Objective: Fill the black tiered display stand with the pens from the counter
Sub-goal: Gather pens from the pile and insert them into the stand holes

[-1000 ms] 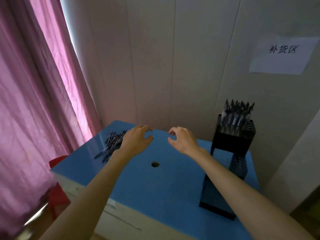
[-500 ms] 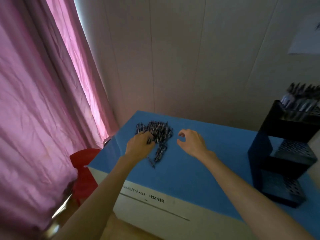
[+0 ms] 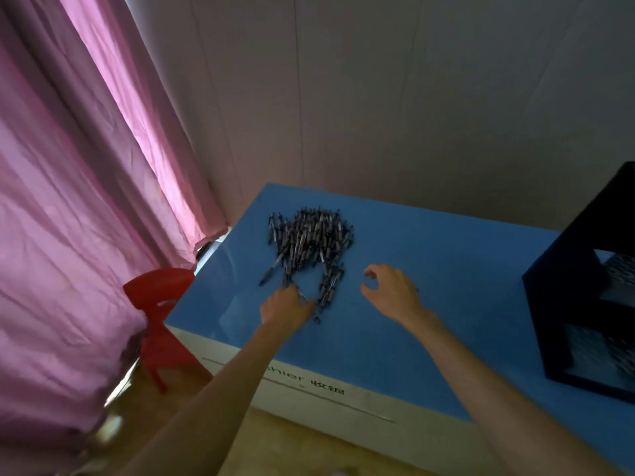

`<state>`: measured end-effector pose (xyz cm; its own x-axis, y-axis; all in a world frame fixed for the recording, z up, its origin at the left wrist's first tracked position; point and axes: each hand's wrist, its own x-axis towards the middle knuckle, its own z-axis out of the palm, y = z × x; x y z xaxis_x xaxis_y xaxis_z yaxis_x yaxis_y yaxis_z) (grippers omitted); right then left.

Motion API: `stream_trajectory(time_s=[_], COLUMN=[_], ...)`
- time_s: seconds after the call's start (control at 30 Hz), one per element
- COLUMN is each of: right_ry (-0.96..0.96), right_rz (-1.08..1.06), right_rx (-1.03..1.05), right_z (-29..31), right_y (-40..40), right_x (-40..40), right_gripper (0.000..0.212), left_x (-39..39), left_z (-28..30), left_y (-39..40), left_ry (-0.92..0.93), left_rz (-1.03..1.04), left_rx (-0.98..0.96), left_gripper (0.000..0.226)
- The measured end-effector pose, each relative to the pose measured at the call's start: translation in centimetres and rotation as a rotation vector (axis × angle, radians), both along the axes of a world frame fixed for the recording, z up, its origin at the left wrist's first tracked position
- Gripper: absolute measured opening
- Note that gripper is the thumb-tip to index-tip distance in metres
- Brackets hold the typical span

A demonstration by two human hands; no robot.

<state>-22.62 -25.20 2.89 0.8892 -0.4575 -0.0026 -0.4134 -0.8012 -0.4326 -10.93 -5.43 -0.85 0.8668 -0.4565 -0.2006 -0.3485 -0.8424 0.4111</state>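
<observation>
A heap of dark pens (image 3: 311,240) lies on the blue counter (image 3: 457,304) near its far left corner. My left hand (image 3: 285,308) is at the near edge of the heap, fingers curled down round a few pens there. My right hand (image 3: 390,292) hovers just right of the heap with thumb and fingers loosely curved and nothing in it. The black tiered display stand (image 3: 580,297) stands at the counter's right end, cut off by the frame; its perforated tiers show, its top is out of view.
A pink curtain (image 3: 86,173) hangs along the left side. A red plastic chair (image 3: 159,297) stands on the floor by the counter's left end. The wall runs close behind the counter. The counter's white front panel (image 3: 309,389) carries printed text.
My view has swung left and down, so the stand has slid to the right edge. My left hand has pulled back to the heap's near edge and curled onto pens; the right hand stays beside it.
</observation>
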Motion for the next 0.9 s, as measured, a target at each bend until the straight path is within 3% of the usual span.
stream_trajectory(time_s=[0.23,0.33,0.7,0.83,0.9], right_ry=[0.028,0.048,0.084,0.098,0.096], right_rz=[-0.006,-0.029,-0.079,-0.078,-0.078], right_rx=[0.059,0.073,0.103,0.106,0.108], right_z=[-3.9,-5.1,-7.8,-8.0,-8.0], right_y=[-0.8,-1.0,-2.7,-3.6,-4.0], right_x=[2.1,2.3,2.2,2.1,2.3], right_gripper=[0.033,0.032,0.03,0.032,0.032], left_x=[1.3,1.6,4.9,6.1,6.3], left_z=[-3.9,-4.7,-6.3,-6.1,-5.8], left_y=[-2.8,-4.2,-9.1,-9.9,-10.0], left_ry=[0.065,0.05,0.078,0.129,0.125], left_rz=[0.054,0.029,0.019,-0.016,-0.049], left_rx=[0.112,0.136,-0.015,-0.013,0.032], left_gripper=[0.083,0.089,0.072,0.042,0.039])
